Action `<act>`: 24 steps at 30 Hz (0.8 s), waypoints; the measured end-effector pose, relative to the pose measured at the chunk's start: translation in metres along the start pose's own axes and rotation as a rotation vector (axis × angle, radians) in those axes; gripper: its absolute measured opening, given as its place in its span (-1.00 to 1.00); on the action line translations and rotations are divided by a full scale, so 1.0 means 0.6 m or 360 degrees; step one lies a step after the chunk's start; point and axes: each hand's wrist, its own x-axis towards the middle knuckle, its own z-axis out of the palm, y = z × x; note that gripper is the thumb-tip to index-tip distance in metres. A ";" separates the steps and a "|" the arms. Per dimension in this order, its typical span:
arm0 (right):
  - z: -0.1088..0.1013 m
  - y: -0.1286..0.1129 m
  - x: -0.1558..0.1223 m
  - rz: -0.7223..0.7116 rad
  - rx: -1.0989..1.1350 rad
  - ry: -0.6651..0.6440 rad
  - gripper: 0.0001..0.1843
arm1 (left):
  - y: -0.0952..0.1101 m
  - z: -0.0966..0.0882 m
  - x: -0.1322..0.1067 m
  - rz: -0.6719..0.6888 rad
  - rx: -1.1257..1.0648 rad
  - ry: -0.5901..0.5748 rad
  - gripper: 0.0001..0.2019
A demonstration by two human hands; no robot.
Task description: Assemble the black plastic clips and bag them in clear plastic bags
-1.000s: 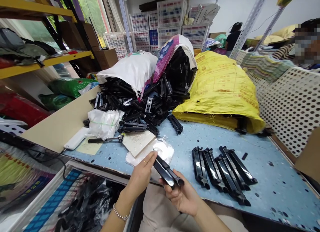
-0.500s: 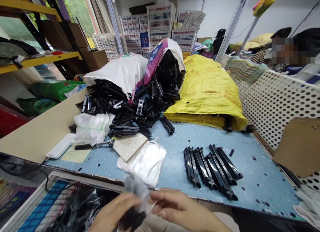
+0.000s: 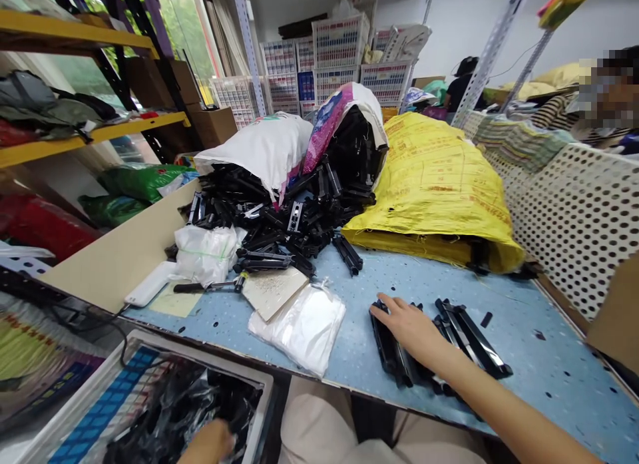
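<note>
At the right of the bench, my right hand [image 3: 402, 321] lies over a row of long glossy black plastic parts [image 3: 479, 344]. Its fingers curl over the leftmost black plastic part [image 3: 383, 347]; the thumb is mostly hidden. My left hand [image 3: 212, 441] is low at the bottom edge, over a white crate [image 3: 267, 391] beside the bench. Motion blurs its fingers, so I cannot make out whether it holds anything. Inside the crate lie black parts in clear plastic bags [image 3: 184, 397]. A stack of clear bags [image 3: 309, 324] rests at the bench's front edge.
A heap of black parts [image 3: 279, 231] spills from white sacks [image 3: 264, 141]. Right of it lies a yellow sack [image 3: 439, 184]. A hammer-like tool [image 3: 210, 286], a pale board [image 3: 274, 294] and a white device [image 3: 150, 284] occupy the left. A perforated panel [image 3: 579, 198] borders the right.
My hands were together at the front edge with a clear bag and a dark part. They have separated: the left went down over the crate, the right forward onto the row. The view shifted left.
</note>
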 end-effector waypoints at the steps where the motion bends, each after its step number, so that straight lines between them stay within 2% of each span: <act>1: 0.002 0.010 0.010 -0.0162 0.0020 0.0060 -0.52 | 0.027 -0.020 0.004 0.0080 -0.0110 0.0007 -0.76; 2: 0.005 0.018 0.021 -0.0315 0.0057 0.0090 -0.57 | 0.060 -0.042 0.008 0.0174 -0.0224 0.0033 -0.69; 3: 0.006 0.024 0.032 -0.0450 0.0108 0.0093 -0.63 | 0.098 -0.062 0.012 0.0371 -0.0471 0.0085 -0.65; 4: 0.007 0.028 0.043 -0.0554 0.0156 0.0075 -0.68 | 0.140 -0.080 0.016 0.0551 -0.0657 0.0250 -0.63; 5: 0.006 0.030 0.051 -0.0628 0.0195 0.0043 -0.72 | 0.182 -0.095 0.022 0.0680 -0.0722 0.0503 -0.65; 6: 0.005 0.032 0.056 -0.0676 0.0224 0.0007 -0.73 | 0.222 -0.105 0.028 0.0755 -0.0701 0.0752 -0.72; 7: 0.002 0.034 0.057 -0.0703 0.0250 -0.0025 -0.74 | 0.257 -0.112 0.035 0.0780 -0.0666 0.0924 -0.80; 9: -0.006 0.042 0.047 -0.0674 0.0329 -0.0066 -0.74 | 0.304 -0.117 0.053 0.0753 -0.0658 0.1028 -0.89; 10: -0.009 0.046 0.038 -0.0612 0.0403 -0.0079 -0.73 | 0.315 -0.119 0.063 0.0733 -0.0674 0.1016 -0.91; 12: -0.015 0.053 0.016 -0.0395 0.0676 -0.0087 -0.72 | 0.313 -0.123 0.085 0.0711 -0.0738 0.0952 -0.89; 15: -0.021 0.038 -0.003 -0.0011 0.1460 -0.0048 -0.69 | 0.284 -0.137 0.113 0.0714 -0.0856 0.0855 -0.82; 17: -0.023 0.006 0.000 0.0227 0.2163 -0.0006 -0.64 | 0.268 -0.145 0.123 0.0734 -0.0927 0.0775 -0.76; 20: -0.021 -0.064 0.028 0.0511 0.3142 0.0054 -0.59 | 0.263 -0.149 0.126 0.0772 -0.0991 0.0721 -0.72; 22: -0.015 -0.110 0.053 0.0604 0.3618 0.0102 -0.61 | 0.267 -0.148 0.122 0.0794 -0.1003 0.0754 -0.76; 24: -0.006 -0.145 0.074 0.0701 0.3868 0.0167 -0.63 | 0.270 -0.146 0.113 0.0826 -0.0982 0.0825 -0.82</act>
